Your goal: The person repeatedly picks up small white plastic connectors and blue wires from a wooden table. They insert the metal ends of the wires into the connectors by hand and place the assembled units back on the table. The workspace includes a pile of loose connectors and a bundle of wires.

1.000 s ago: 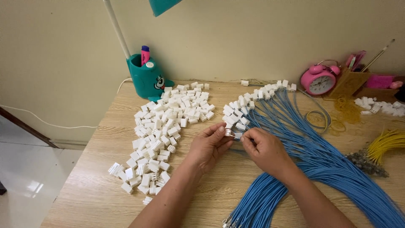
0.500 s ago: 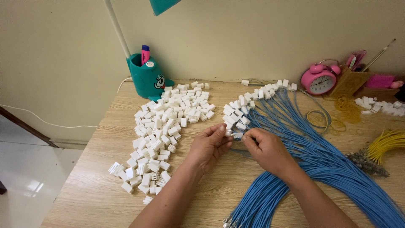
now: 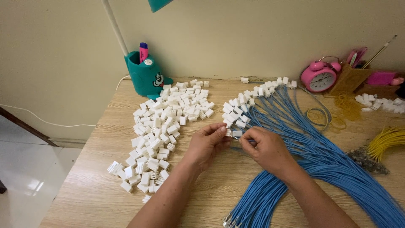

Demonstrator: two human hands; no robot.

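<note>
My left hand (image 3: 206, 145) pinches a small white plastic connector (image 3: 236, 134) at its fingertips. My right hand (image 3: 265, 148) meets it from the right, its fingers closed on the end of a blue wire (image 3: 240, 148) at the connector. Both hands hover over the wooden desk (image 3: 202, 202) beside a big fan of blue wires (image 3: 320, 160). Several of those wires end in white connectors (image 3: 240, 105) at the upper left of the fan. A large heap of loose white connectors (image 3: 162, 126) lies left of my hands.
A teal desk lamp base with a pen (image 3: 145, 74) stands at the back. A pink alarm clock (image 3: 319, 78), a brown pen holder (image 3: 352, 78), yellow wires (image 3: 388, 141) and more white connectors (image 3: 382, 103) sit at the right. The desk's left edge drops to a tiled floor.
Almost nothing differs; my fingertips have shifted slightly at the connector and both hands stay in the same place.
</note>
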